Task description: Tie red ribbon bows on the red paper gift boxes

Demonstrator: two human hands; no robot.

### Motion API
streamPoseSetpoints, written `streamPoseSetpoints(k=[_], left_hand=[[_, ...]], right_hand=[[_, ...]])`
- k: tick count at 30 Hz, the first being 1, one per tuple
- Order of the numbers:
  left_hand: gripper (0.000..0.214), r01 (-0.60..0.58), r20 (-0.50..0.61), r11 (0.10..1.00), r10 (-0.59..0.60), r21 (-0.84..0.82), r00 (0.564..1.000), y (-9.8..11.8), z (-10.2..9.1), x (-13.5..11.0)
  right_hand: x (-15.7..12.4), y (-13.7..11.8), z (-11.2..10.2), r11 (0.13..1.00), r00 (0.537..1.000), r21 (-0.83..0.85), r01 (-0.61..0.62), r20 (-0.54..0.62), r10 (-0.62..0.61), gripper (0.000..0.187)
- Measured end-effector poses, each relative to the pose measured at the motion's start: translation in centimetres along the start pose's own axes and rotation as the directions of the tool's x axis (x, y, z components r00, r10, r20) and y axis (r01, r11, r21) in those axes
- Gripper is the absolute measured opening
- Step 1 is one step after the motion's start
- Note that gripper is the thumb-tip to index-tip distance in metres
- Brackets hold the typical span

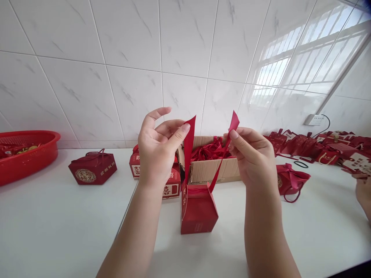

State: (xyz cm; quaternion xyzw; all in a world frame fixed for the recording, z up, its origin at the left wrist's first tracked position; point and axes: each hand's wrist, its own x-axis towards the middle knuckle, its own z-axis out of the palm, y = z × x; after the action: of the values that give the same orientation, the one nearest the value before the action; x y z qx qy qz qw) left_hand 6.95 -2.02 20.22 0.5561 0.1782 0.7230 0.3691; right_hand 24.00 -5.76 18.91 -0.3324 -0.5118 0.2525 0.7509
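Note:
A small red gift box [199, 214] stands on the white table, its top folded together. A red ribbon [189, 148] runs through its top, and both tails stretch upward. My left hand [165, 143] pinches one tail between thumb and finger, with the other fingers raised. Opposite it, my right hand [251, 148] pinches the second tail near its tip. Behind the box sits an open cardboard box [214, 170] filled with loose red ribbons [210, 150].
At the left are a red plastic basket [37, 166] and a dark red box with a cord handle [94, 168]. Red boxes with gold and white print [171, 189] sit behind my left wrist. Rightward stand a bow-tied box [291, 179], many red bags [327, 152] and another person's hand [363, 193].

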Motion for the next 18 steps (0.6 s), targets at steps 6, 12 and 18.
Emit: streamPoseSetpoints(k=[6, 12, 18], left_hand=[[0.039, -0.026, -0.012, 1.000, 0.026, 0.014, 1.000, -0.16, -0.03, 0.07], [0.037, -0.018, -0.015, 1.000, 0.017, -0.017, 1.000, -0.08, -0.01, 0.02], [0.038, -0.008, -0.013, 1.000, 0.008, 0.000, 1.000, -0.12, -0.12, 0.06]], right_hand=[[-0.07, -0.07, 0.12, 1.000, 1.000, -0.008, -0.017, 0.014, 0.017, 0.012], [-0.25, -0.15, 0.33, 1.000, 0.999, 0.008, -0.028, 0.026, 0.028, 0.009], [-0.25, -0.08, 0.36, 0.999, 1.000, -0.039, 0.010, 0.014, -0.009, 0.011]])
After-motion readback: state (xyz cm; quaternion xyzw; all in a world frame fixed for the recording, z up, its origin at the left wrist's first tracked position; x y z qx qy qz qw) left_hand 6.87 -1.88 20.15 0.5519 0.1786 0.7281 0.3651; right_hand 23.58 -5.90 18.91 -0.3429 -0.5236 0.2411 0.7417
